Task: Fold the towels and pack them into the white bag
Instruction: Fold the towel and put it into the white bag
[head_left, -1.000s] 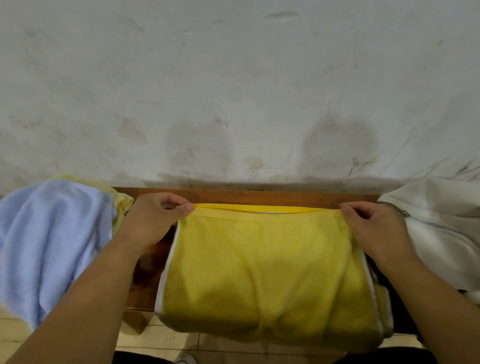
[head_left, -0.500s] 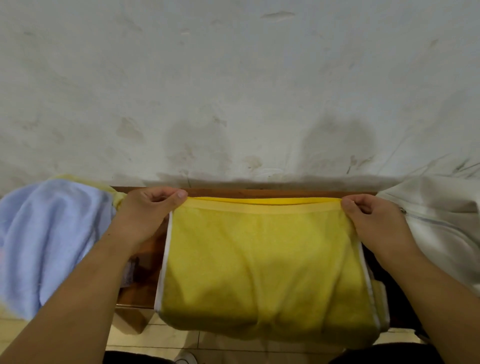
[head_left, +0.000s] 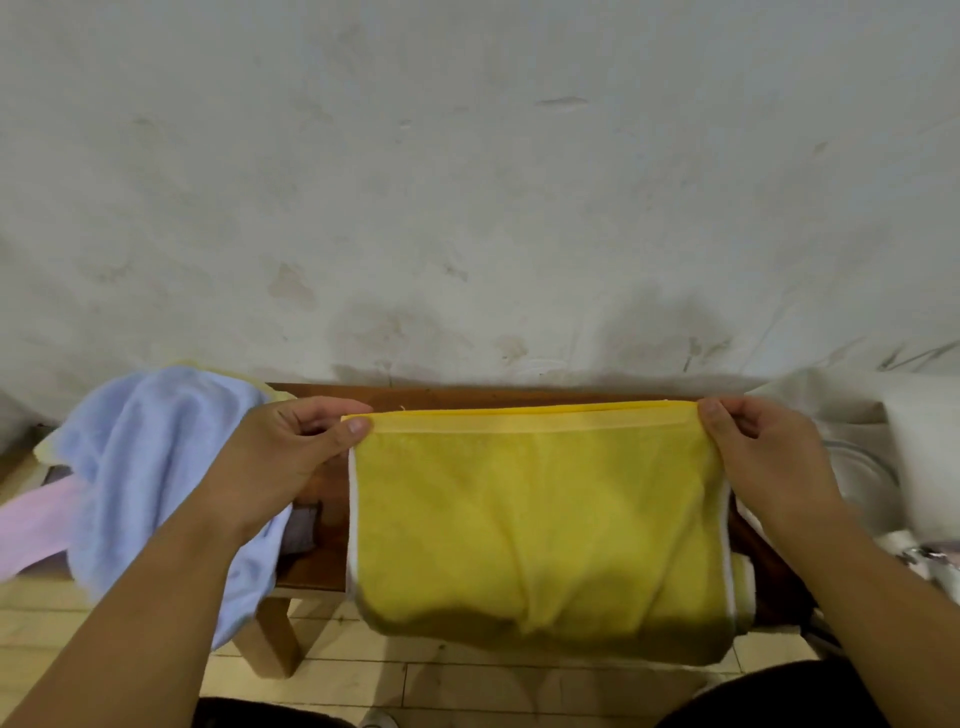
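A yellow towel (head_left: 535, 519) with white side trim hangs doubled over in front of me, its lower fold sagging below the bench edge. My left hand (head_left: 291, 457) pinches its top left corner and my right hand (head_left: 763, 457) pinches its top right corner, holding the top hem taut and level above the wooden bench (head_left: 467, 397). The white bag (head_left: 883, 447) with a zipper lies at the right end of the bench, partly cut off by the frame. A light blue towel (head_left: 150, 467) is heaped at the left, with a pink towel (head_left: 36, 525) sticking out beneath it.
A stained white wall (head_left: 467, 208) rises directly behind the bench. Pale floor tiles (head_left: 389, 680) show below, and a bench leg (head_left: 275, 639) stands under the left half. A yellowish cloth edge peeks out behind the blue towel.
Both hands have lifted the towel's top hem slightly and drawn it tauter. The view has tilted down a little, showing more floor and the pink towel.
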